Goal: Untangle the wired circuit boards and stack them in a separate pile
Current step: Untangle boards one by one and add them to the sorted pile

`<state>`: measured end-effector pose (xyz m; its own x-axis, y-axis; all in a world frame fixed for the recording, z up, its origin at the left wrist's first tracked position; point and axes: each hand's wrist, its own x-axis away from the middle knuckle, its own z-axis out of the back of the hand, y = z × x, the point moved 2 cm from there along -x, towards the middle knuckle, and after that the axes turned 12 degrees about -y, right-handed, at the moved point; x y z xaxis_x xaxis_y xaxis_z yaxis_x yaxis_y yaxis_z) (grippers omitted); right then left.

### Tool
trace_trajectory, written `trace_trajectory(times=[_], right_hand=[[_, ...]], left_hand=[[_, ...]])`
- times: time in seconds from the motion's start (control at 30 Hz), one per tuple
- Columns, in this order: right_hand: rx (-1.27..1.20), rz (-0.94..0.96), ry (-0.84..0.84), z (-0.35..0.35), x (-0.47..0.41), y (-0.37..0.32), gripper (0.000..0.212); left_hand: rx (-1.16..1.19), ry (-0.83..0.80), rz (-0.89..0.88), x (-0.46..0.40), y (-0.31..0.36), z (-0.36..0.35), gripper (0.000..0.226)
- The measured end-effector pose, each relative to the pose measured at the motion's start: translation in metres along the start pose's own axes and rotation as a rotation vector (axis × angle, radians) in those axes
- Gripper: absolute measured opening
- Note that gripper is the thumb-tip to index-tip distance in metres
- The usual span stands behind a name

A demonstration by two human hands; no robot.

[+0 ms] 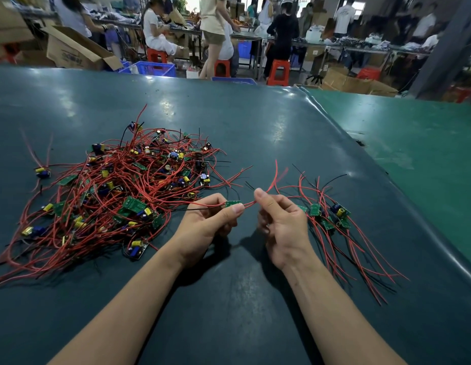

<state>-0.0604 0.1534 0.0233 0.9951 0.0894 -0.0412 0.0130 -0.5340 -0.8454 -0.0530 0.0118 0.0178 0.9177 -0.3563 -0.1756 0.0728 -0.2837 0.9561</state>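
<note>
Two hands [210, 219] [279, 219], one board [233, 204], two piles [118, 191] [329, 214]

Two hands, left [212, 219] and right [283, 225], one circuit board [233, 204] between them, two piles on the table [255, 140]: a large tangle [123, 191] and a small stack [329, 214].

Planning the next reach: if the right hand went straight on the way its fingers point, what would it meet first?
Probably the red wire its fingers already pinch; beyond that only bare dark green table mat, though depth is unclear.
</note>
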Motion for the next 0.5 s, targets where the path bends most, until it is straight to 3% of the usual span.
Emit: trace_trajectory(times=[0.5], right_hand=[[-0.13, 0.224, 0.264, 0.027, -0.009, -0.019, 0.033]], left_hand=[[-0.021, -0.01, -0.04, 0.0, -0.005, 0.004, 0.028]])
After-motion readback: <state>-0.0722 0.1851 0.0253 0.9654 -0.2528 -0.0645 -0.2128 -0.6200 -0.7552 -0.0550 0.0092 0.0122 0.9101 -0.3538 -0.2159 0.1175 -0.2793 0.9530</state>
